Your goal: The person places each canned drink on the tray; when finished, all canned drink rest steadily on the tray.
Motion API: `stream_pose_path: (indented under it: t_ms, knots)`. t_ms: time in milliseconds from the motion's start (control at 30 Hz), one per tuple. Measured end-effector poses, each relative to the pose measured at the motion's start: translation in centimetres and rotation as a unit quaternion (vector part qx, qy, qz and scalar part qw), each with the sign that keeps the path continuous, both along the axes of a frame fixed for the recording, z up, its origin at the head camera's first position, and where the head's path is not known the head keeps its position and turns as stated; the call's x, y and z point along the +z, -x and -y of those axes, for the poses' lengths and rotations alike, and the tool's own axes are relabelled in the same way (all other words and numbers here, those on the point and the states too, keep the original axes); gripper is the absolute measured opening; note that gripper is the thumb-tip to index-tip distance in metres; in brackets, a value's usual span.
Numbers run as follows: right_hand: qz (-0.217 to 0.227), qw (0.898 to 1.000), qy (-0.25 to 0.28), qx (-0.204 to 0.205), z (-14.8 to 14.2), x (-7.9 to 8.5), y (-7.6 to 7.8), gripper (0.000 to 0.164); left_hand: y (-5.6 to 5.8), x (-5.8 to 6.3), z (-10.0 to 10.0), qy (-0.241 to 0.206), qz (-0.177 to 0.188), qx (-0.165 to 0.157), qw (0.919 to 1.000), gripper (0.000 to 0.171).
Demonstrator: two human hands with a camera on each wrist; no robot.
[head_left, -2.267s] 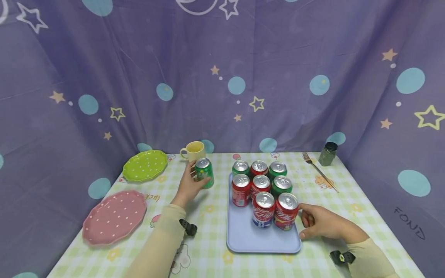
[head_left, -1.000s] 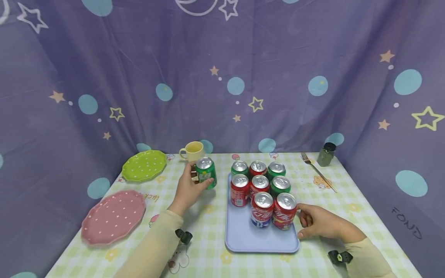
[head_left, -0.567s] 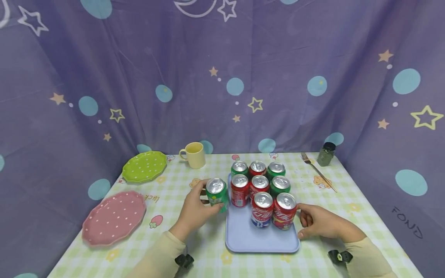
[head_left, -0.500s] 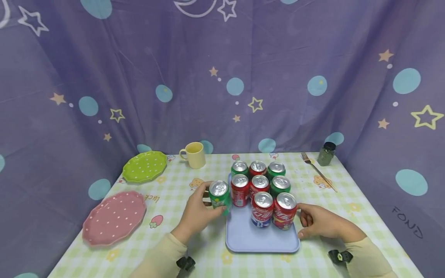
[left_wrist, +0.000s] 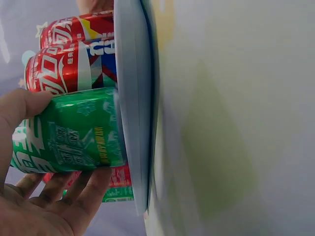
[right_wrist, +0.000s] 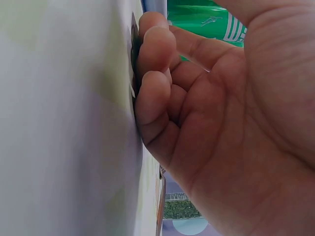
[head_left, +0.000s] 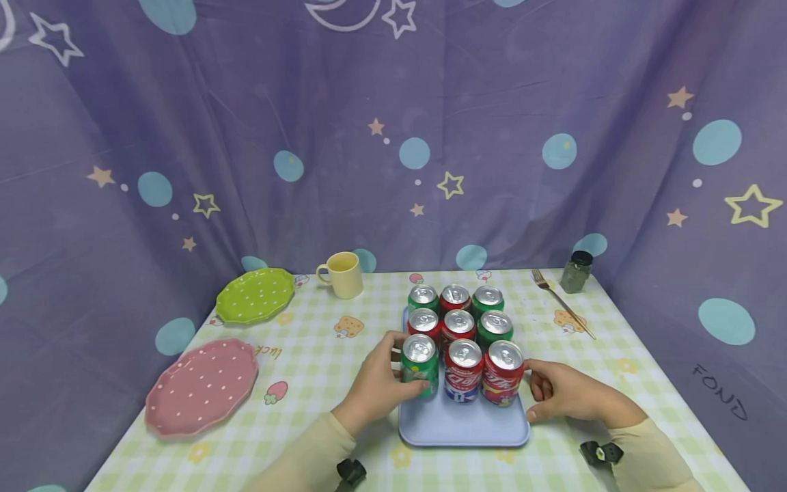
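My left hand (head_left: 376,383) holds a green soda can (head_left: 420,376) upright at the left side of the pale blue tray (head_left: 461,432). Thumb and fingers wrap that can (left_wrist: 78,130) in the left wrist view; its base is at the tray's rim level, and I cannot tell whether it rests there. Beside it in the front row stand two red cola cans, one with a blue base (head_left: 464,376), the other (head_left: 503,379) rightmost. Several red and green cans fill the rows behind. At the tray's right edge, my right hand (head_left: 572,396) touches the rim, its lower fingers bent; any grip is hidden.
A yellow mug (head_left: 346,275) stands at the back. Left of it lie a green dotted plate (head_left: 255,295) and a pink dotted plate (head_left: 203,388). On the right are a fork (head_left: 562,304) and a black-lidded jar (head_left: 576,272). A purple curtain hangs behind.
My left hand has carried the green can from near the mug, rightward and toward me, into the front row beside the two red cans. The right hand has stayed at the tray's edge.
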State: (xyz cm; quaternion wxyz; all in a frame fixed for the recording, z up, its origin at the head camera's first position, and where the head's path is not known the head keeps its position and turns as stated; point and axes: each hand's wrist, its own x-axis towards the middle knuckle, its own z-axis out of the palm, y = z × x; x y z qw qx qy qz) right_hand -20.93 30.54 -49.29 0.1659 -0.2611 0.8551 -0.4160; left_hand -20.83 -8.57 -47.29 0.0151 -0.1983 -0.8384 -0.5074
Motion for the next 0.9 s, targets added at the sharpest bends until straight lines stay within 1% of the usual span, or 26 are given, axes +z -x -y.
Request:
stream_pose_path:
  t_ms: [67,233,533,733,900]
  knots:
    - [0.001,1.000,0.000,0.000,0.05,0.07,-0.01,0.055,-0.01,0.01,-0.19,-0.001,0.003,0.001,1.0000,0.073]
    - [-0.002,1.000,-0.005,0.000,0.10,0.11,0.01,0.054,-0.09,0.06,-0.37,0.004,-0.003,0.009,1.0000,0.073]
    - [-0.004,1.000,-0.005,0.006,-0.03,0.04,0.03,0.051,-0.18,-0.02,-0.65,0.003,-0.001,0.007,1.0000,0.073]
    - [-0.016,1.000,-0.005,0.010,-0.09,-0.13,0.11,0.055,-0.14,-0.15,-0.73,0.009,0.006,0.003,0.9999,0.071]
    - [-0.016,1.000,-0.005,0.010,-0.11,-0.34,0.16,0.058,-0.15,-0.22,-0.61,0.015,0.011,-0.001,0.9998,0.070]
